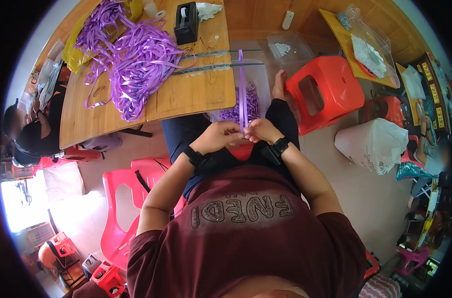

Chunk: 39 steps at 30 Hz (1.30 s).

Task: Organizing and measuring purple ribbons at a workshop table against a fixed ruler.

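Ribbon work is in hand: the left hand (217, 137) and right hand (259, 130) meet over the lap, fingertips pressed together and pinching a purple ribbon strip (242, 89) that runs straight up from the fingers toward the wooden table (196, 94). By the look of it, this is the folding or looping stage; the next move likely calls for a firm pinch at the fold while the strip stays taut. Just beyond the fingers sits a clear plastic bin (258, 74) holding short purple pieces (250, 105). Farther off and to the fingers' left, a loose ribbon heap (134, 59) lies on the table beside a black tape dispenser (186, 22). To the right, another clear container (288, 47) holds small white items.
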Tool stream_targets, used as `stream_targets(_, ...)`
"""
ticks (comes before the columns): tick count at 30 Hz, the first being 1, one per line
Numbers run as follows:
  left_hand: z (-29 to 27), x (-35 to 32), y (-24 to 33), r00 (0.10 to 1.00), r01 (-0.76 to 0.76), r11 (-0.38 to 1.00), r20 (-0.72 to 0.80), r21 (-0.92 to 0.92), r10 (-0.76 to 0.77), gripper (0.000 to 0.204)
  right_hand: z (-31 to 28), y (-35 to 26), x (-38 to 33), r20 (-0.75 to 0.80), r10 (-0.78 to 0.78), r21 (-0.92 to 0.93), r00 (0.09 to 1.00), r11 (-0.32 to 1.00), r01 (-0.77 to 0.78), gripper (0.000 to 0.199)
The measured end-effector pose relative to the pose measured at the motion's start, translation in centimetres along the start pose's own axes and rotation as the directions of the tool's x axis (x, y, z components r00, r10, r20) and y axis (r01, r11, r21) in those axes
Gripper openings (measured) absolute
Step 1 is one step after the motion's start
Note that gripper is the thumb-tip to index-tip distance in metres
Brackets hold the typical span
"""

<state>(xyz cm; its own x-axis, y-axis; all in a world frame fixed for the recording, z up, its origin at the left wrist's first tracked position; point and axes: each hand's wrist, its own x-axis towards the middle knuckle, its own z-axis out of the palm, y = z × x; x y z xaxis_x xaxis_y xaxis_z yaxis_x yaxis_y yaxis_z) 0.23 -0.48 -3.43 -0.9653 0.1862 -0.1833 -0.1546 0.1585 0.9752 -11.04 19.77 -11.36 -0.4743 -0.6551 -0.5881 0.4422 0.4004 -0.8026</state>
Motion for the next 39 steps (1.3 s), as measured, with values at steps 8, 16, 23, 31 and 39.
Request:
stream_targets(8, 0.4, 1.4, -1.5, 0.996, 0.082, 0.961, -0.048, 0.265, -0.071, 0.025, 0.6, 1.0, -1.4, 0.167, 0.09, -0.155, 0.982, 0.986, -0.064, 0.029)
stream_targets(16, 0.8, 2.5, -1.9, 0.988, 0.049, 0.992, -0.15, 0.118, -0.031, 0.021, 0.7, 0.6, -2.2, 0.177, 0.08, -0.147, 0.981, 0.988, -0.054, 0.033)
stream_targets(23, 0.8, 2.3, -2.9, 0.999, 0.039, 0.995, 0.025, 0.088, -0.042, 0.018, 0.2, 0.0, -2.4, 0.203, 0.061, -0.16, 0.977, 0.987, -0.029, 0.021)
stream_targets(31, 1.2, 1.6, -0.8, 0.997, 0.025, 0.97, -0.072, 0.241, -0.008, 0.021, -0.4, -7.7, -2.2, -0.149, -0.512, 0.096, 0.846, 0.844, 0.528, 0.02)
stream_targets(39, 2.0, 1.7, 0.6, 0.982, -0.184, 0.949, -0.002, 0.256, 0.191, 0.021, 0.1, -13.3, 1.6, -0.285, -0.519, 0.119, 0.806, 0.815, 0.567, 0.024)
